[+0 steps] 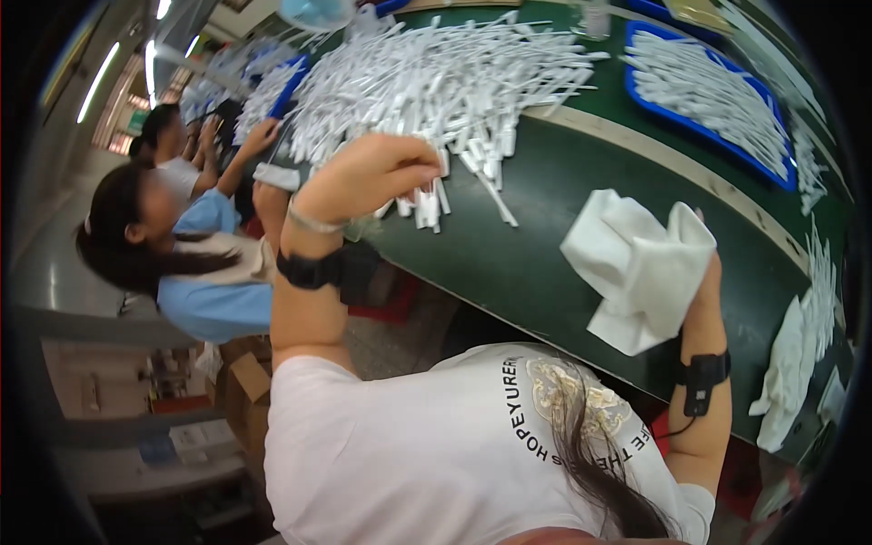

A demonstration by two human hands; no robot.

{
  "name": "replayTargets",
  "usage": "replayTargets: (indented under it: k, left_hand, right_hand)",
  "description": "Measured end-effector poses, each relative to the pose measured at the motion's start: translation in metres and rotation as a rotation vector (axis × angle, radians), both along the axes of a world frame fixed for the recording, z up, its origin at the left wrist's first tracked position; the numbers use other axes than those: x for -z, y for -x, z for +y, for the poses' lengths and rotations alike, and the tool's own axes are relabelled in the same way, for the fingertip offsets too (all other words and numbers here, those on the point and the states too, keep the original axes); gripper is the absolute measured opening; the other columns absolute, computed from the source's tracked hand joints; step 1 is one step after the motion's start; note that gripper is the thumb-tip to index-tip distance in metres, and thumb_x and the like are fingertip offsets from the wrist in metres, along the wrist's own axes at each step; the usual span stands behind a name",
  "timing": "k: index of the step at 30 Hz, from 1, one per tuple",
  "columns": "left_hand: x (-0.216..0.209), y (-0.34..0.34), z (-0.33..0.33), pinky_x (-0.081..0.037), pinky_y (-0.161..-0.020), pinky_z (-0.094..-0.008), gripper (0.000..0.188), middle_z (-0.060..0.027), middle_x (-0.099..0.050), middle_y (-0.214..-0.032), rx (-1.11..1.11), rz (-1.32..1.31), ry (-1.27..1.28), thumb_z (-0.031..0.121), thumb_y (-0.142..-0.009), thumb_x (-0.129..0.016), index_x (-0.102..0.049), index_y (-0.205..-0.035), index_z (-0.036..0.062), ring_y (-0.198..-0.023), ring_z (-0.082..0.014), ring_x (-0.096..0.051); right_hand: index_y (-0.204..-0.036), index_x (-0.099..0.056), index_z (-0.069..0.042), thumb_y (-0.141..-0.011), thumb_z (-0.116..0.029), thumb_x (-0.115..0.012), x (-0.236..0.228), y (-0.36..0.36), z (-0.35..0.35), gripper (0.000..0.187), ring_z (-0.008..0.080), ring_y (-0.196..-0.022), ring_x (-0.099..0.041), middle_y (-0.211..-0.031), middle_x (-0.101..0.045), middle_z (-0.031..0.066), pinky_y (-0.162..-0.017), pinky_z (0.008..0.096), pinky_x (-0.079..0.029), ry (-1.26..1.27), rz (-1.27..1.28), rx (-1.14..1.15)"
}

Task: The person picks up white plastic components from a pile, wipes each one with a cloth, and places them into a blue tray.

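Note:
My left hand (371,177) is at the near edge of a large heap of white plastic sticks (409,82), thin at one end and thicker at the other. Its fingers are bent and pressed together, pointing down at the sticks; whether one is between them is hidden. A crumpled white cloth (640,272) is in my right hand (707,277), above the dark green tabletop (545,173). The cloth covers most of that hand's fingers.
A blue tray (788,173) full of similar sticks stands at the far right. Another white cloth (783,381) lies by the right edge, near more sticks (820,282). To my left, a co-worker in light blue (209,295) sits with hands at the table.

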State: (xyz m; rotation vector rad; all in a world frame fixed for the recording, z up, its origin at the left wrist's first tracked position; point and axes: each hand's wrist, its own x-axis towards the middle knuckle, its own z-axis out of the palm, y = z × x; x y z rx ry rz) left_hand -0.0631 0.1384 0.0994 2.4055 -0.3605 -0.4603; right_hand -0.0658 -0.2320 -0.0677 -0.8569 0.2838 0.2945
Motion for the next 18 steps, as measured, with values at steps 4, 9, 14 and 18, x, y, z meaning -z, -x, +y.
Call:
replayTargets:
  k: [4, 9, 14, 18]
  left_hand:
    - [0.074, 0.047, 0.100, -0.045, -0.054, -0.0235, 0.013, -0.0061, -0.060, -0.072, -0.502, 0.031, -0.006, 0.009, -0.079, -0.057, -0.058, -0.087, -0.0011, -0.059, -0.0099, -0.055]
    - [0.136, 0.059, 0.106, -0.045, -0.061, -0.0362, 0.017, -0.0103, -0.057, -0.077, -0.551, -0.471, -0.250, 0.013, -0.071, -0.061, -0.055, -0.085, 0.0045, -0.069, -0.0276, -0.056]
    - [0.147, 0.043, 0.108, -0.045, -0.069, -0.0350, 0.022, -0.0119, -0.054, -0.083, -0.634, -0.575, -0.296, 0.008, -0.069, -0.058, -0.053, -0.089, 0.0024, -0.077, -0.0296, -0.054]
    - [0.159, 0.034, 0.126, -0.045, -0.069, -0.0360, 0.022, -0.0118, -0.053, -0.084, -0.583, -0.619, -0.377, 0.007, -0.069, -0.056, -0.053, -0.090, 0.0032, -0.078, -0.0307, -0.053]
  right_hand:
    - [-0.105, -0.054, -0.002, -0.086, -0.023, -0.050, 0.012, 0.006, 0.001, 0.029, 0.0199, -0.079, -0.060, -0.093, -0.059, 0.0101, -0.067, 0.0300, -0.051, 0.147, -0.082, -0.007]
    - [-0.105, -0.052, -0.003, -0.086, -0.021, -0.048, 0.017, 0.014, -0.006, 0.027, 0.0219, -0.080, -0.060, -0.093, -0.059, 0.0104, -0.068, 0.0312, -0.052, 0.417, -0.174, 0.006]
    - [-0.112, -0.049, 0.000, -0.086, -0.020, -0.047, 0.021, 0.013, -0.010, 0.033, 0.0228, -0.086, -0.059, -0.101, -0.057, 0.0119, -0.072, 0.0332, -0.051, 0.319, -0.159, 0.003]
    - [-0.112, -0.049, -0.001, -0.086, -0.020, -0.048, 0.016, 0.013, -0.005, 0.033, 0.0228, -0.086, -0.059, -0.101, -0.057, 0.0118, -0.072, 0.0332, -0.051, 0.248, -0.149, -0.006]
